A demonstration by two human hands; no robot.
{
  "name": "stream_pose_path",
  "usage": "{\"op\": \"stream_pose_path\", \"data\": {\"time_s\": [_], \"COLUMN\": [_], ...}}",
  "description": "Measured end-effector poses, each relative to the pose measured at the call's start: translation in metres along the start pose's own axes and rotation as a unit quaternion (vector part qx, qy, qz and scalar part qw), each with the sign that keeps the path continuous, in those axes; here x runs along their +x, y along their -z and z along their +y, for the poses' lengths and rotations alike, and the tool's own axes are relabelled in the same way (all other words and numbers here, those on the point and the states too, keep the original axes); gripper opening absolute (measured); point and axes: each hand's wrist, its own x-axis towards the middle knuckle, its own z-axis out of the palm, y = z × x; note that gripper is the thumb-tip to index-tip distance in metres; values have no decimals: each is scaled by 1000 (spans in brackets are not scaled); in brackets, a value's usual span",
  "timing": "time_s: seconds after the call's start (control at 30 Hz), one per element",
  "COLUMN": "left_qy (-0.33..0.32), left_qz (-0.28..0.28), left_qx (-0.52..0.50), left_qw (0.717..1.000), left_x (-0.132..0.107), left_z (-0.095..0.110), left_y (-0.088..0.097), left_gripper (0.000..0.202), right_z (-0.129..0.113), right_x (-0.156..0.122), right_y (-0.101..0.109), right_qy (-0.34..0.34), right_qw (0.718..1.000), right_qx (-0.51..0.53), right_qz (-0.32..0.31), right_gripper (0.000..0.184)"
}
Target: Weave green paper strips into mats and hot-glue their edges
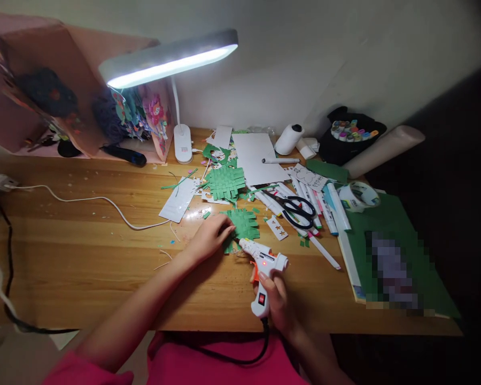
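A white hot glue gun [260,264] with an orange trigger and a glowing red light is wrapped in my right hand [276,302]. Its nozzle points left at the edge of a small woven green paper mat [244,223] lying on the wooden table. My left hand [216,235] rests on the left side of that mat, fingertips closed together on its edge close to the nozzle. Whether the nozzle touches the paper cannot be told. Just behind lies a second woven green paper mat [226,182].
Black-handled scissors [299,211] lie over several markers [323,251] to the right. Behind are white paper sheets [256,158] and a lit desk lamp [182,144]. A tape roll [358,197] sits on a green board [393,214]. The gun's black cord [240,361] hangs over my lap.
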Motion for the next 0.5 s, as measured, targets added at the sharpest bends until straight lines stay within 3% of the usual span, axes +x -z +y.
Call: {"op": "stream_pose_path", "data": {"time_s": [0.5], "left_qy": [-3], "left_qz": [0], "left_qx": [-6], "left_qw": [1000], "left_x": [-1], "left_z": [-5], "left_y": [-2], "left_gripper": [11], "right_z": [-6], "right_x": [0], "right_y": [0], "right_qy": [-20], "right_qw": [1000], "right_qx": [-11], "right_qz": [-3], "right_gripper": [41]}}
